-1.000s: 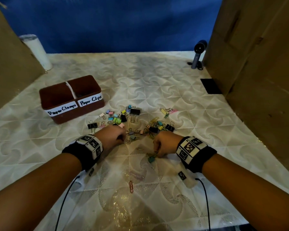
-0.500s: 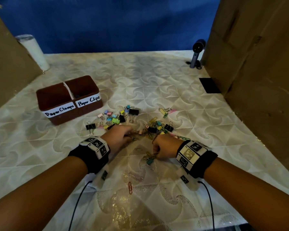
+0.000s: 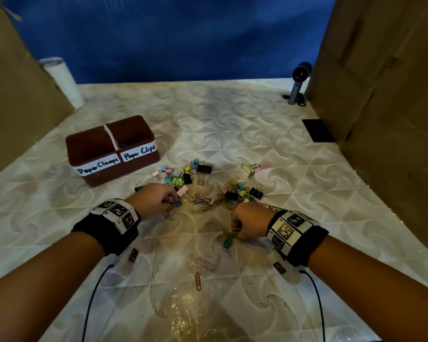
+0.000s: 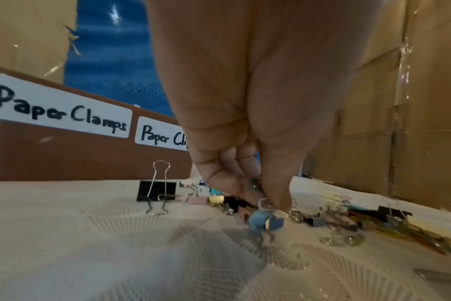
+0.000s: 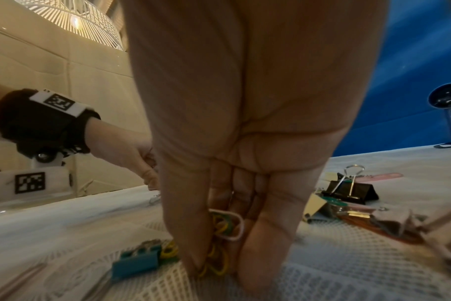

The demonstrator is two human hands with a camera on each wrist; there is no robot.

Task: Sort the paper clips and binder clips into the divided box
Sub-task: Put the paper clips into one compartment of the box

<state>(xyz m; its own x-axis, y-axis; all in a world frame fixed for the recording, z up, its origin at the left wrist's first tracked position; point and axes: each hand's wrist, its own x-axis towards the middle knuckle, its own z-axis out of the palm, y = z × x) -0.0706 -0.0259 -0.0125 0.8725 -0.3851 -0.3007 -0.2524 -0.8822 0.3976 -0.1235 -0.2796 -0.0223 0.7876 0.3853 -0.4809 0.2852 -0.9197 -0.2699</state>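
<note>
The left hand [image 3: 156, 199] sits just in front of the box's [image 3: 114, 166] right end, at the near-left edge of the pile [image 3: 208, 186] of clips. Its fingers are curled, and thumb and fingertips pinch the wire handle of a small blue clip [image 4: 264, 222], which hangs just over the cloth [image 3: 232, 119]. Half a second ago this hand lay flatter on the pile; now it is drawn back slightly, with the blue clip showing under it.

The right hand [image 3: 247, 224] is further from the box, on the pile's near side, closed round a bunch of paper clips [image 5: 223, 222], yellow, green and white loops showing between thumb and fingers. A teal clip [image 5: 135, 264] lies on the cloth just beside its thumb tip. This hand has hardly shifted from the earlier frame; the same tangle lies below it.

The box stands on the cloth left of the pile, labelled "Paper Clamps" on its left compartment and "Paper Clips" on its right. Something small and dark lies in the right compartment; what it is cannot be told. A black clip [image 4: 156, 190] stands between the box and the left hand. Binder clips and paper clips in the pile lie mixed, right of the box. A lone red paper clip [image 3: 198, 281] lies well in front of the box, nearer the person than both hands, as before.
</note>
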